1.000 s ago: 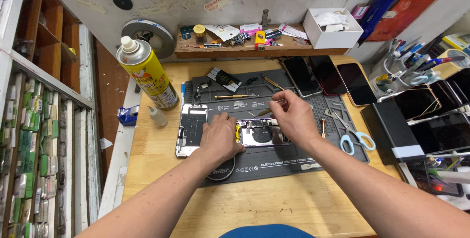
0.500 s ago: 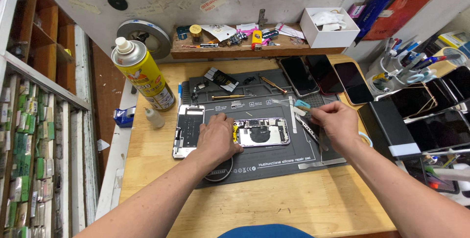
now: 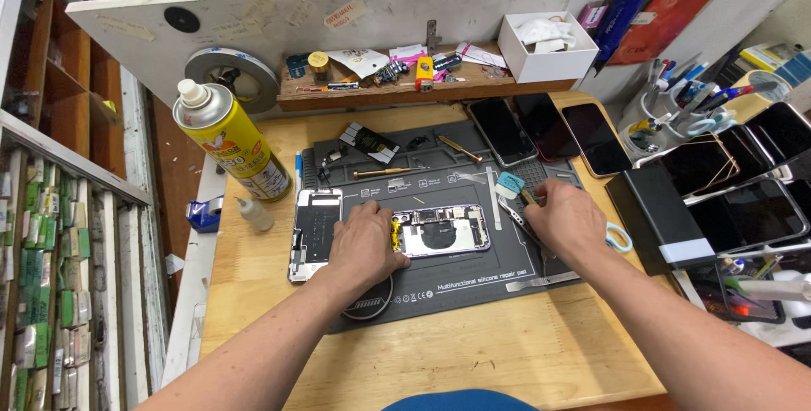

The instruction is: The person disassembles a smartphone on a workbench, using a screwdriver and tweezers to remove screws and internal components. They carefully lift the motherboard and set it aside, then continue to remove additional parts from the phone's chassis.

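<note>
An opened phone body (image 3: 443,229) with its insides showing lies on the dark grey repair mat (image 3: 473,280). My left hand (image 3: 365,244) rests flat on the phone's left end, holding it down. The detached screen (image 3: 312,232) lies just left of that hand. My right hand (image 3: 564,221) is at the mat's right side, fingers curled over tweezers (image 3: 512,212) and other small tools beside a light blue pick (image 3: 509,185). Whether it grips one of them I cannot tell.
A yellow spray can (image 3: 232,142) and a small dropper bottle (image 3: 253,212) stand at the left. Three phones (image 3: 545,130) lie at the mat's far right. A black box (image 3: 659,215), more phones (image 3: 743,183) and a tool cup (image 3: 655,119) fill the right. A cluttered wooden shelf (image 3: 380,90) runs behind.
My right hand has moved from above the phone to the tools at the mat's right side. My left hand has stayed on the phone.
</note>
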